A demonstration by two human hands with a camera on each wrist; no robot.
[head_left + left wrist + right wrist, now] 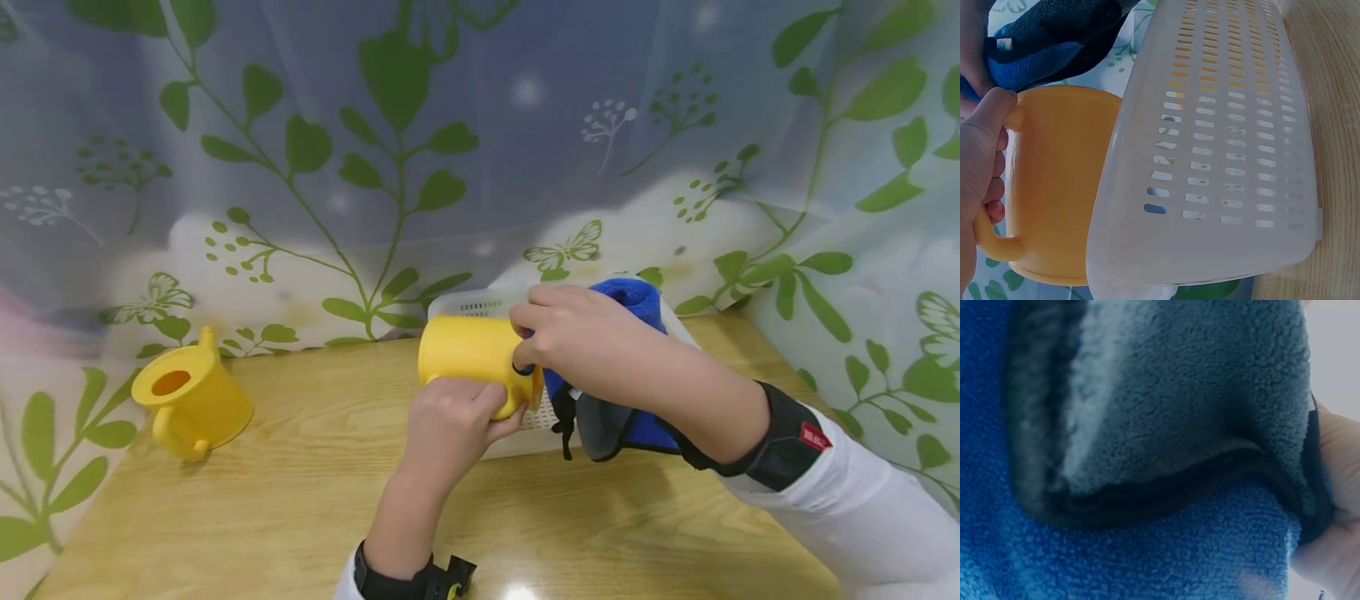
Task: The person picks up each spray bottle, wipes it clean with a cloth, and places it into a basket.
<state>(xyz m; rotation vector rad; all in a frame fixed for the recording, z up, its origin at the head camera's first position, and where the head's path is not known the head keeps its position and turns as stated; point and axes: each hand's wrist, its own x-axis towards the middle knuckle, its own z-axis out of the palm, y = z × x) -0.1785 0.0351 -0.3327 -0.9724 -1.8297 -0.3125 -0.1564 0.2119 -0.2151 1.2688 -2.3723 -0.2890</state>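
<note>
Currently, a wiping step appears to be in hand. The yellow mug (465, 346) is held on its side over the white basket (1235, 250); its handle (1000, 247) is gripped by the left hand (453, 417). The blue-and-gray cloth (603, 421) is held bunched in the right hand (577, 333) and is positioned at the mug's near end on that side. Whether the cloth is inserted cannot be told, since that end is partly covered by fingers. For the next move, a firm grip on the handle is judged necessary while the cloth is worked around the rim. The yellow watering can (217, 408) is placed upright on the tabletop (300, 500), well apart from both hands.
</note>
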